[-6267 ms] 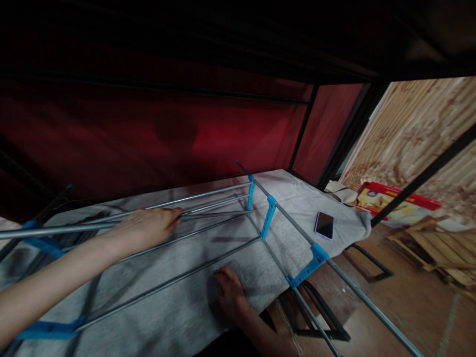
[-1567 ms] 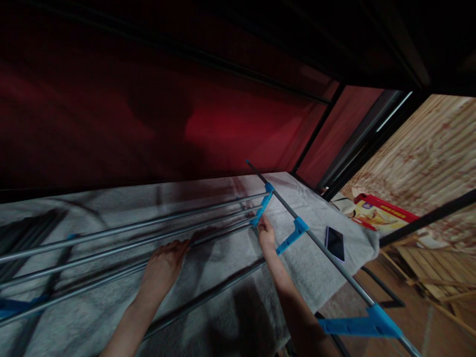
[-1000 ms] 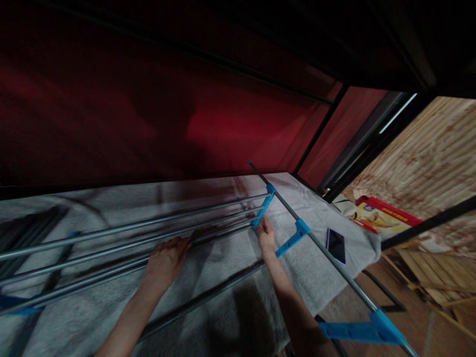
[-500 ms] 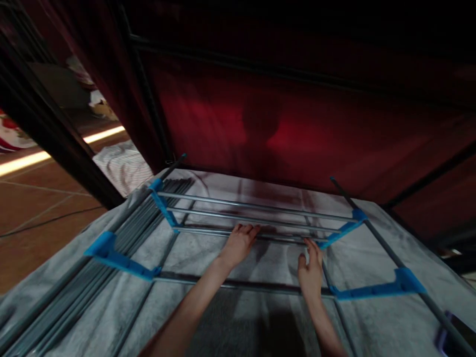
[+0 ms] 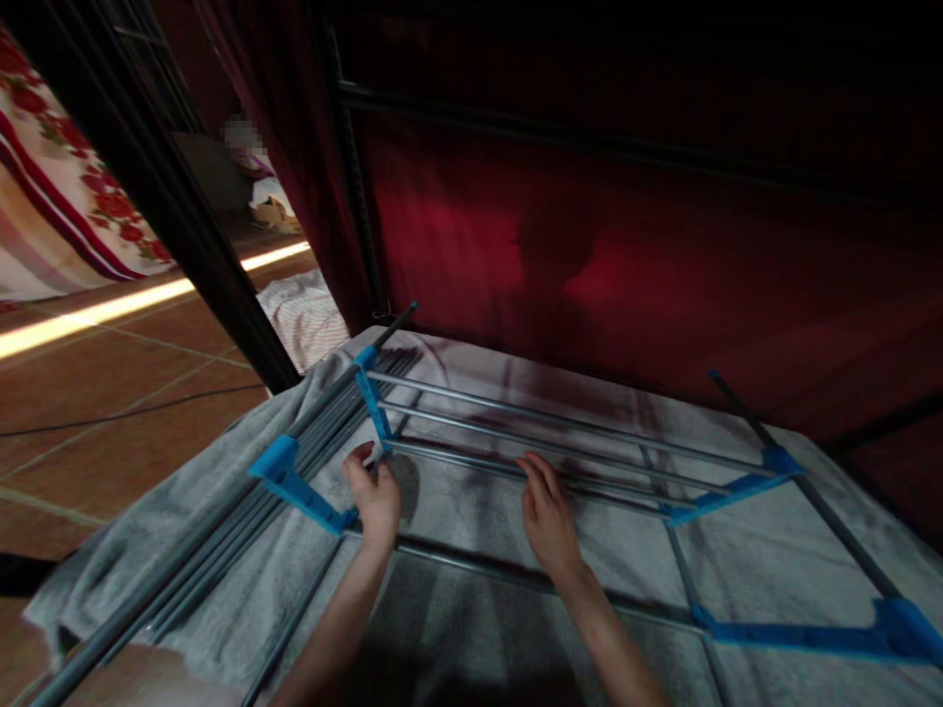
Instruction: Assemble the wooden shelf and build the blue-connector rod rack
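Observation:
A frame of grey metal tubes with blue plastic brackets lies on a grey cloth [image 5: 471,501]. My left hand [image 5: 375,496] is near the left end of the crossbars, between the rear left bracket [image 5: 373,398] and the front left bracket [image 5: 302,486]. Its fingers are apart with nothing visible between them. My right hand [image 5: 549,506] is at the middle, its fingertips beside the lowest rear crossbar [image 5: 457,459]; its fingers are extended. Whether they touch the bar is unclear. The front crossbar [image 5: 478,563] passes by both wrists.
Loose grey tubes [image 5: 295,481] lie bundled along the cloth's left side. Dark red fabric [image 5: 457,236] hangs behind. A black post [image 5: 169,206] rises at the left, beside a tiled floor [image 5: 147,363] and a floral cloth [image 5: 81,187]. Right brackets [image 5: 726,499] hold the crossbars' right ends.
The view has turned left. My left hand has moved left along the crossbars to near the left brackets. My right hand has shifted left to the middle of the bars.

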`<control>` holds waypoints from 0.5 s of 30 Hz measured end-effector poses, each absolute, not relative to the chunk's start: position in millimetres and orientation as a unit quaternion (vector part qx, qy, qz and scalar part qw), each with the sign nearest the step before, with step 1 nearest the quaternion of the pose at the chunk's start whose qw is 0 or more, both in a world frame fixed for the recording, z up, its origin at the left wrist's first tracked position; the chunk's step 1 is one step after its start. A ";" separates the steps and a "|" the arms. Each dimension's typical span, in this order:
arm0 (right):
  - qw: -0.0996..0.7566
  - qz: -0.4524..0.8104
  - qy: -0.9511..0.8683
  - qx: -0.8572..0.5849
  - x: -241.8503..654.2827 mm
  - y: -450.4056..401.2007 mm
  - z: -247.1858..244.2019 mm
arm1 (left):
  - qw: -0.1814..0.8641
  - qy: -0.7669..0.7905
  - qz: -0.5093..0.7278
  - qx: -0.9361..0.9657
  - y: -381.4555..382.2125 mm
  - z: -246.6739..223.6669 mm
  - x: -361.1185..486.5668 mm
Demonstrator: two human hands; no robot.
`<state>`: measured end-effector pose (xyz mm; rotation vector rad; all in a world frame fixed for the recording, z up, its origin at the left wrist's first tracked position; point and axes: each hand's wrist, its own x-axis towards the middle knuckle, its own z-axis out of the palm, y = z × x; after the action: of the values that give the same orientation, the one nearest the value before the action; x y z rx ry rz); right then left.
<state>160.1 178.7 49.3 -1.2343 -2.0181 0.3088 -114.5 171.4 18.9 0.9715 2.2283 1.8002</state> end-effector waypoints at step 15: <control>0.108 0.164 -0.914 -0.354 -22.5 238.0 83.1 | 0.198 0.672 0.601 0.385 222.9 3.5 -155.6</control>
<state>-22.5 238.0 83.1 -1.0429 -2.6905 0.4840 -155.6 222.9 3.5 1.0782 1.8792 1.6822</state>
